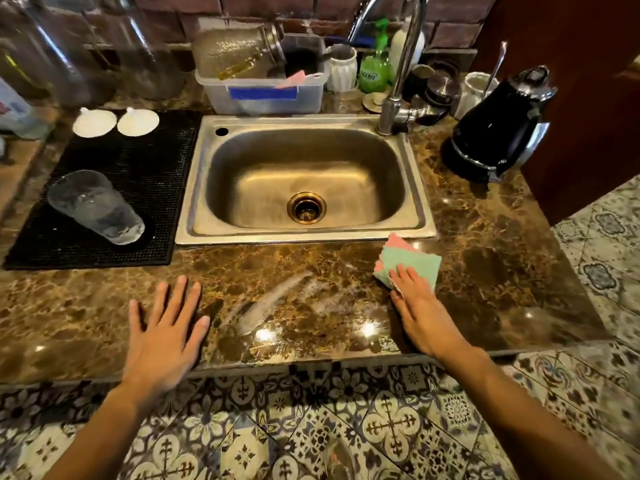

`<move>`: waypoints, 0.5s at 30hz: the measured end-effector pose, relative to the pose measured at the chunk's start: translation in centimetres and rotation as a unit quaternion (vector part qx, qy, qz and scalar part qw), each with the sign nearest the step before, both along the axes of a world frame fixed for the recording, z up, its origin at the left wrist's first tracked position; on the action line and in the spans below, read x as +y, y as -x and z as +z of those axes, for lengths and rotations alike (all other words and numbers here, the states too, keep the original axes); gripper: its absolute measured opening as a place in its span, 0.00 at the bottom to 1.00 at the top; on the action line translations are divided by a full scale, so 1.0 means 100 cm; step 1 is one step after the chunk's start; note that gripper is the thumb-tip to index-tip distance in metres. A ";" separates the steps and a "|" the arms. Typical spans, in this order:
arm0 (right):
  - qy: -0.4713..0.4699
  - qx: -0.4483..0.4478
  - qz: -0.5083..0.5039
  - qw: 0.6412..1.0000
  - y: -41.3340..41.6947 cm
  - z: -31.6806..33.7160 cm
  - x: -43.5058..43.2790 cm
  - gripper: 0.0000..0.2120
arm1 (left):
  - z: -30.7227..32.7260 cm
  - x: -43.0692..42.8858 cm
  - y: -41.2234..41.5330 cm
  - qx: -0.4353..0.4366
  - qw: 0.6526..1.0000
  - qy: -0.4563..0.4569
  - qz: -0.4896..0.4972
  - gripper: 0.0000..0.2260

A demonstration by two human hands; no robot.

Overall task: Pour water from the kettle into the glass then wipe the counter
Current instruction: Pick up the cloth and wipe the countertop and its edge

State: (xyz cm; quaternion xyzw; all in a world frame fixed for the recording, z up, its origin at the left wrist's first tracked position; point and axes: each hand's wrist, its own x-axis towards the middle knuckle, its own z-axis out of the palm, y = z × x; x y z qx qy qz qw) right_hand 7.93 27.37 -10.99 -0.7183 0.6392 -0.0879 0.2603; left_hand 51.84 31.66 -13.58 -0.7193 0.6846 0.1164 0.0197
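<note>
A black kettle (498, 123) with chrome trim stands at the right back of the brown marble counter (485, 258). A clear glass (95, 206) with water in it stands on a black mat (138, 188) left of the sink. My right hand (420, 308) lies flat with its fingers pressing a green and pink cloth (410, 263) onto the counter in front of the sink's right corner. My left hand (164, 329) rests flat and empty on the counter near its front edge, fingers spread. Wet smears (294, 299) streak the counter between my hands.
A steel sink (304, 183) with a tall tap (398, 81) sits in the middle. Behind it stand a plastic tub (266, 95) holding a jar, a green spray bottle (375, 64) and white cups. Two white lids (116, 122) lie on the mat. Patterned floor tiles lie below.
</note>
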 end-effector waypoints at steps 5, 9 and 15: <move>0.003 -0.009 -0.060 0.998 -0.041 -0.009 0.025 0.25 | -0.012 -0.001 -0.009 -0.013 0.999 0.025 -0.024 0.30; 0.024 -0.024 -0.062 0.997 -0.091 -0.013 0.050 0.25 | -0.020 -0.002 -0.012 0.004 0.999 0.043 -0.033 0.29; 0.029 -0.022 0.058 0.998 -0.141 -0.024 0.092 0.28 | -0.024 0.000 -0.015 0.020 0.997 0.057 -0.043 0.29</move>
